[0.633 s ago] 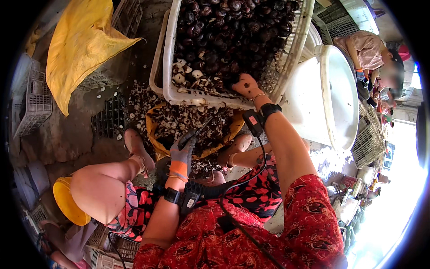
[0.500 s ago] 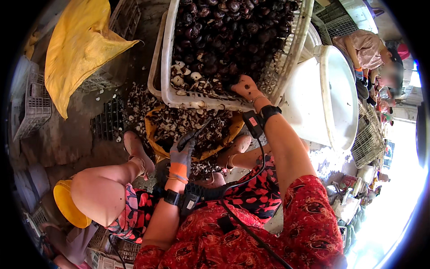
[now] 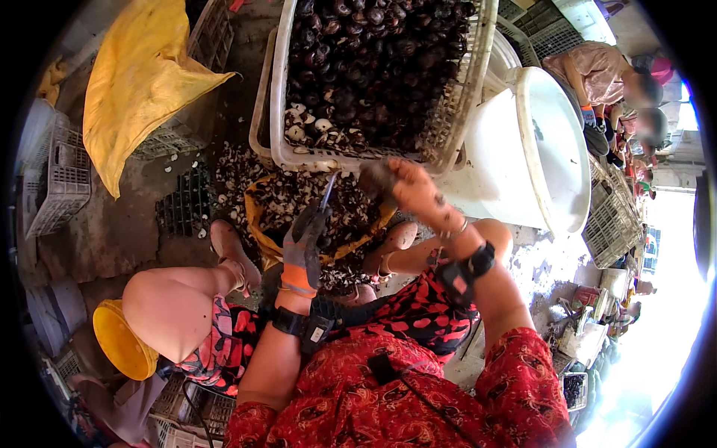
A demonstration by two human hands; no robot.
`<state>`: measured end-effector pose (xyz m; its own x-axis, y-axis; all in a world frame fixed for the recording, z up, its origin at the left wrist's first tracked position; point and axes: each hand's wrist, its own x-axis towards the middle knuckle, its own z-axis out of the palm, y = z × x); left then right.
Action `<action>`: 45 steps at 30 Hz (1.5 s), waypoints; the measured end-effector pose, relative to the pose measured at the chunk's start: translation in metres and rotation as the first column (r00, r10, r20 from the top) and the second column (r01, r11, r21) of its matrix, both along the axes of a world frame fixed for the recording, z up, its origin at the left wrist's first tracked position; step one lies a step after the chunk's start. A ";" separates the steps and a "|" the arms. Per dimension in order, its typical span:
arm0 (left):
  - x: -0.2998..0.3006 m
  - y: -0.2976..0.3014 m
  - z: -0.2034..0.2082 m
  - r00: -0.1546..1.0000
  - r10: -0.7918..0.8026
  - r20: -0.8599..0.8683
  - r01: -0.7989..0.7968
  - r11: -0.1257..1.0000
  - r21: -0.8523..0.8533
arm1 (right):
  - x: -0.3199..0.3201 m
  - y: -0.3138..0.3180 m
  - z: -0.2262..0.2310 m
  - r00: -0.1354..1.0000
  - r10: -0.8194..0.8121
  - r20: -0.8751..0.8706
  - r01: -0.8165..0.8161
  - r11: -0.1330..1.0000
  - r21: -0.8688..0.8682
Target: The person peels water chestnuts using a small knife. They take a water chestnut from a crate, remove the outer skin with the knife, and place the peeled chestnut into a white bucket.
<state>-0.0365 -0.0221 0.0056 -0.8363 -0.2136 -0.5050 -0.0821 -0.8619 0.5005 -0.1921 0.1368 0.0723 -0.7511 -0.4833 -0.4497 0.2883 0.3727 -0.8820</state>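
My left hand (image 3: 302, 245), in a grey and orange glove, grips a small knife (image 3: 328, 191) with its blade pointing up and away. To the right of the blade, my bare right hand (image 3: 420, 196) holds a dark round water chestnut (image 3: 376, 179), blurred by motion. Beyond both hands stands a white plastic crate (image 3: 278, 97), heaped with dark unpeeled water chestnuts (image 3: 366, 67). A few peeled white ones (image 3: 323, 125) lie in its near left corner. Below my hands, a yellow sack (image 3: 256, 228) between my feet is full of peelings (image 3: 284, 201).
A large white tub (image 3: 493, 160) lies tipped to the right of the crate. On the left are a yellow sheet (image 3: 134, 97), grey crates (image 3: 63, 175) and a yellow bucket (image 3: 123, 343) by my knee. Other people (image 3: 597, 75) sit at the far right.
My right hand has come out of the crate toward me, carrying a water chestnut. My left hand has risen slightly, and the knife blade now points more upright.
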 end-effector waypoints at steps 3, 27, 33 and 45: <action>0.005 0.015 -0.002 0.983 -0.168 -0.075 0.155 0.975 -0.162 | 0.055 0.013 -0.025 0.990 0.010 -0.138 -0.015 0.999 -0.041; 0.027 0.011 -0.007 0.897 -0.426 -0.116 0.245 0.698 -0.673 | 0.112 0.039 0.011 0.969 -0.024 -0.247 -0.011 0.991 -0.136; 0.025 0.000 -0.001 0.960 -0.260 -0.107 0.156 0.810 -0.566 | 0.111 0.048 0.020 0.975 0.053 -0.217 -0.089 0.983 -0.158; 0.027 0.013 0.011 0.926 -0.306 -0.223 -0.085 0.407 -0.910 | 0.114 0.030 0.050 0.994 0.080 -0.068 -0.088 0.990 -0.108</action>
